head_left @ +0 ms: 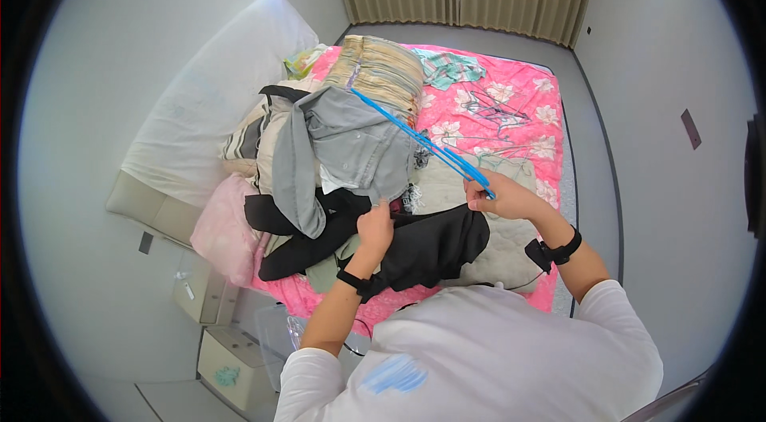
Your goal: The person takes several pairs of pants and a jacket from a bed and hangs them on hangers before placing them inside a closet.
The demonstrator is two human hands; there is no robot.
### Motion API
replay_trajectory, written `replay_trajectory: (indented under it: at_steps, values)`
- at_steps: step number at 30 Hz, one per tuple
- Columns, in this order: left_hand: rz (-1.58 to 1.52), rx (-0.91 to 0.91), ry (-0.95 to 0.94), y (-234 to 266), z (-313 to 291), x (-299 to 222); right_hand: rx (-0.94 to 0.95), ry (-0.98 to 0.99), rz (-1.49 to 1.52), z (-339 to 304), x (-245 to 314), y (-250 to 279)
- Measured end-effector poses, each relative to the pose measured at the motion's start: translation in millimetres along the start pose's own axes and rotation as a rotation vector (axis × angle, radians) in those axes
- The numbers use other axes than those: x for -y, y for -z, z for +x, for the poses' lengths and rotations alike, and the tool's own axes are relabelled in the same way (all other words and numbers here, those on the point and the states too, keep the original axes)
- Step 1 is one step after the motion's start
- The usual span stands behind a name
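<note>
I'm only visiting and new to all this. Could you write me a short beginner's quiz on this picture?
1. What colour is the slim bundle in the right grip?
2. True or false: both arms wear a black wristband.
3. Which pattern shows on the pink bedsheet?
A) checks
B) flowers
C) dots

Key: 1. Blue. 2. True. 3. B.

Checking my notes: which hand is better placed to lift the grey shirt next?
Likely the left hand, by the lower edge of the grey shirt; the right hand holds what look like blue hangers.
</note>
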State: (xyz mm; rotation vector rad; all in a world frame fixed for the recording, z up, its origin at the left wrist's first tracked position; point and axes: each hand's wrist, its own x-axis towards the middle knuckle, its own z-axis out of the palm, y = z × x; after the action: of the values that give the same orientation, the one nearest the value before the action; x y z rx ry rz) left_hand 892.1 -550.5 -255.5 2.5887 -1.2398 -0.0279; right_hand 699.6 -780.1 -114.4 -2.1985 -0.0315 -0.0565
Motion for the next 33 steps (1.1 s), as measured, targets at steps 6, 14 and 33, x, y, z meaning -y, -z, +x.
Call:
replay_trajectory:
  at_steps: [6,14,33]
  values:
    - [-0.336,-0.279,0.317,-8,32,61,-0.004,0.000,-0.009,-5,-27,-24]
    - [-0.599,-0.316,0.509,24,62,72,0.110,-0.031,0.080,-18,-54,-48]
    - [-0.448,-0.127,0.098,69,41,39,0.393,-0.414,0.063,-24,-68,-31]
